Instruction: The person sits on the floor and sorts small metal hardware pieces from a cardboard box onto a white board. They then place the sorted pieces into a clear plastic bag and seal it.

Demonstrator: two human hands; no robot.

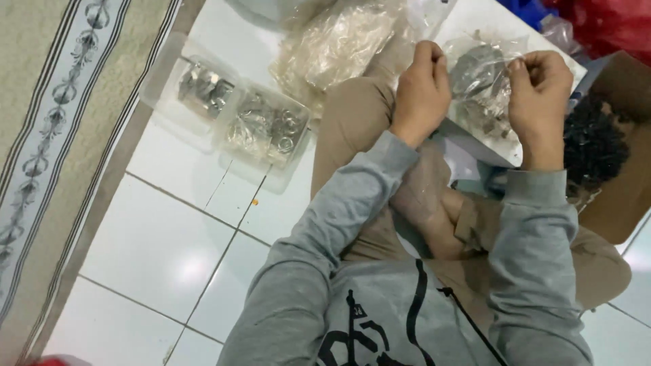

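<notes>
Between the two hands hangs a small clear plastic bag (483, 81) of dark metal parts, held up over the lap. Left hand (422, 91) has its fingers curled tight, pinching the bag's top edge on one side; right hand (539, 88) pinches the opposite side the same way, thumb against forefinger. Both hands are closed on that bag mouth, and whether the mouth is sealed or parted I can't quite tell through the crumpled film. Parts are already inside, so the filling looks done and the closing or opening of the top is what remains, by my reading.

Just beyond the grip, a white sheet (475, 27) lies under the bag. Left of the left hand sits a larger crumpled clear bag (339, 44), and farther left again, clear plastic trays (244, 122) of shiny metal rings rest on the white tiled floor (163, 237). Right of the right hand, close by, an open cardboard box (624, 169) holds black parts. Room is tight on that side; toward the left the floor runs out to a patterned rug (47, 135).
</notes>
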